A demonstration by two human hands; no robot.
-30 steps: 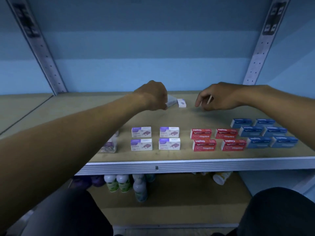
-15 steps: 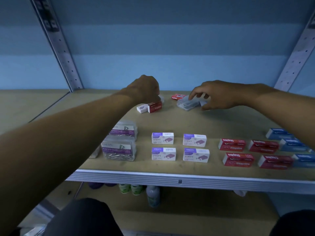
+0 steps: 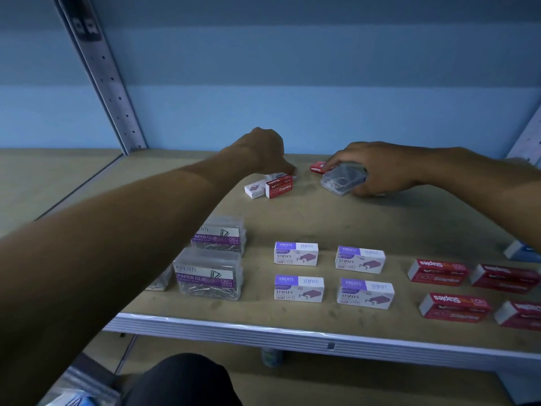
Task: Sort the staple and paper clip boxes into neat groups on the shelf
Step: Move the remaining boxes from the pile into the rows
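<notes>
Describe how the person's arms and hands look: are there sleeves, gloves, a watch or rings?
Both forearms are bare up to the frame edge, so no sleeve shows. The left hand and the right hand wear no gloves. No watch or bracelet shows on either wrist, and no ring shows on the fingers in view. The light is dim and bluish, so small marks cannot be told.

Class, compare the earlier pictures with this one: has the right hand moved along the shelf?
Cannot tell for sure, since the camera itself turned. The right hand sits at the back of the shelf on a clear box, much as half a second ago.
</notes>
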